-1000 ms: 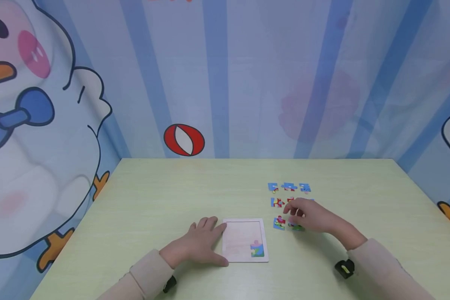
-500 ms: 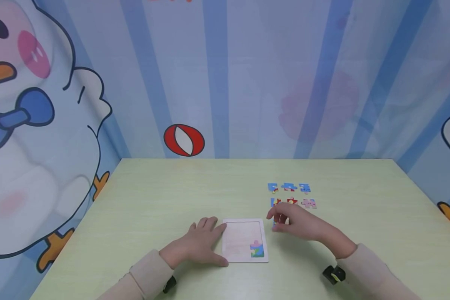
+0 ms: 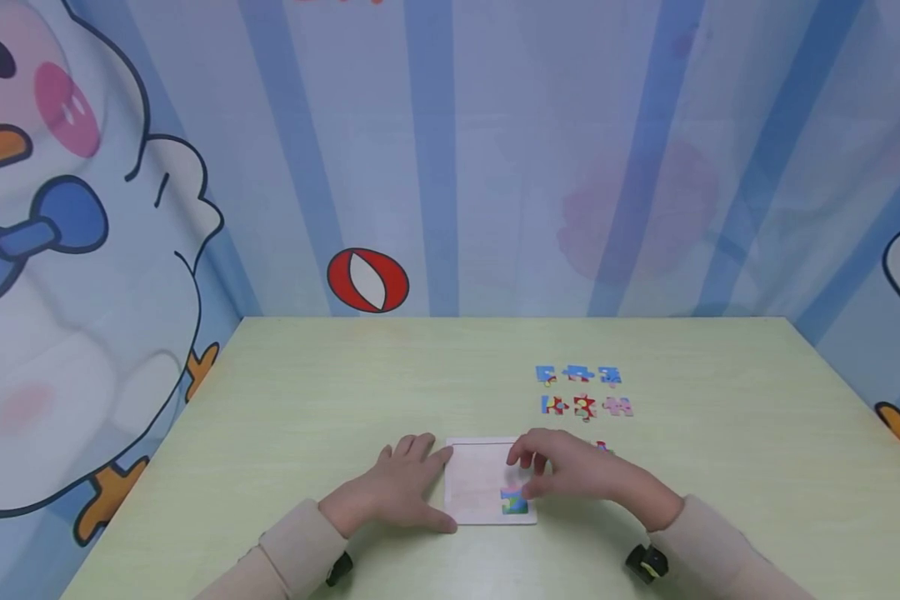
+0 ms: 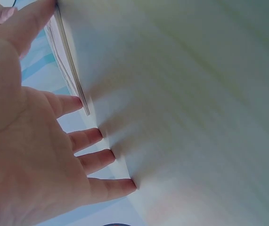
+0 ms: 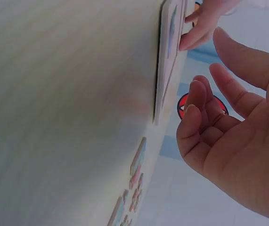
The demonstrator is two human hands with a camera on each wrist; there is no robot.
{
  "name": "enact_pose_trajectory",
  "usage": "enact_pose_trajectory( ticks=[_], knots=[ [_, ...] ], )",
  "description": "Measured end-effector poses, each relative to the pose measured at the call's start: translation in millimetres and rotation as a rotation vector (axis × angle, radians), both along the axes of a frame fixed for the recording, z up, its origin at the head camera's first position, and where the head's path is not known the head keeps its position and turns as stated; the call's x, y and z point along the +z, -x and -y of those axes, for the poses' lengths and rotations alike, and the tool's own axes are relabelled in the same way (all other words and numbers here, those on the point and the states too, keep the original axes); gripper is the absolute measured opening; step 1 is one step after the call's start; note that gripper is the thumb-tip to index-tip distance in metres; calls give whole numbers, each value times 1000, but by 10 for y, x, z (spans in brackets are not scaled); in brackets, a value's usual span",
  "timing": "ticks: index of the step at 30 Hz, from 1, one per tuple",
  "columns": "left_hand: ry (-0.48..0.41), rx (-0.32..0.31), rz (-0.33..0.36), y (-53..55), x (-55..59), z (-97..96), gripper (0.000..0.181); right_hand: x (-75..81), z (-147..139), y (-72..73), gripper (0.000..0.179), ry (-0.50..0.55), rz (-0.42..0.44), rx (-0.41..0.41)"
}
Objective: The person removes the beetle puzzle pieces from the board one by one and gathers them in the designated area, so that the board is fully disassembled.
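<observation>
A white square puzzle tray lies on the table with one blue-green jigsaw piece in its lower right corner. My left hand rests flat and spread at the tray's left side, thumb and index finger touching its edge; the left wrist view shows these fingertips at the tray's rim. Over the tray's right edge hovers my right hand, its thumb near the placed piece. In the right wrist view the thumb and index finger of the right hand are apart with nothing between them, the other fingers loosely bent.
Several loose jigsaw pieces lie in rows right of the tray, among them a blue piece, a red star-like piece and a pink piece. Part of a nearer piece shows behind the right hand. A printed curtain stands behind the table.
My right hand has moved left and nearer from the loose pieces to the tray's right edge, uncovering the middle row. My left hand and the tray have stayed put.
</observation>
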State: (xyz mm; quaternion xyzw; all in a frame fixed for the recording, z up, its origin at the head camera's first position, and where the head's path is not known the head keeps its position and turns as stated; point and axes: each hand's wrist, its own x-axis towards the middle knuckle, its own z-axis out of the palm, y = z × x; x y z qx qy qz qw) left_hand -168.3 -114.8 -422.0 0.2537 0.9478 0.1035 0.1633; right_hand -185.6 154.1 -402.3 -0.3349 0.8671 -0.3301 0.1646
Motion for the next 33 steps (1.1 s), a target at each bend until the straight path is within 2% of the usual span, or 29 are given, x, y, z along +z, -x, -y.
enact_pose_trajectory(
  ticks=[4, 13, 22, 33],
  knots=[
    [4, -4, -3, 2, -6, 3, 96, -35, 41, -4, 30, -23, 35, 4],
    [2, -8, -7, 13, -23, 8, 96, -130, 107, 26, 28, -72, 45, -6],
    [2, -3, -5, 7, 2, 3, 96, -117, 141, 26, 27, -90, 44, 17],
    [0, 7, 2, 0, 2, 0, 96, -85, 209, -14, 23, -167, 47, 10]
  ],
)
